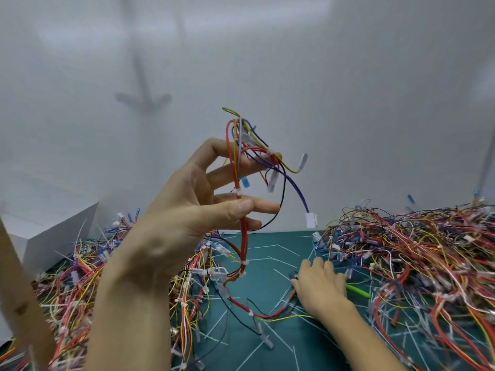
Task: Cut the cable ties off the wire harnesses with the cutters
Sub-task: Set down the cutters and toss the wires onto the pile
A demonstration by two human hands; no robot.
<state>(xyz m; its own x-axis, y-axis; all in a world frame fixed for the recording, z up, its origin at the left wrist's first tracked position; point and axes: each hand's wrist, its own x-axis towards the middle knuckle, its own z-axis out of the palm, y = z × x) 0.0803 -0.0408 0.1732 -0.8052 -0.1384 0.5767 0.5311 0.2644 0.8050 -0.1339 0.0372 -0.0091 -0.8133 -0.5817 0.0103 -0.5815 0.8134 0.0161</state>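
Left hand (187, 210) pinches a multicoloured, white-tied wire harness (243, 231) aloft at twelve o'clock, exposing its ties (237, 194); at five o'clock, right hand (320, 283) rests over green-handled cutters (357, 291) on the teal mat (270, 287), grip unclear.

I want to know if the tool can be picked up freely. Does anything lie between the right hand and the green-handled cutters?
Nothing visible does. The right hand lies over the cutters on the mat; only their green handle shows, beside the hand. Loose wires lie close by, not over the handle.
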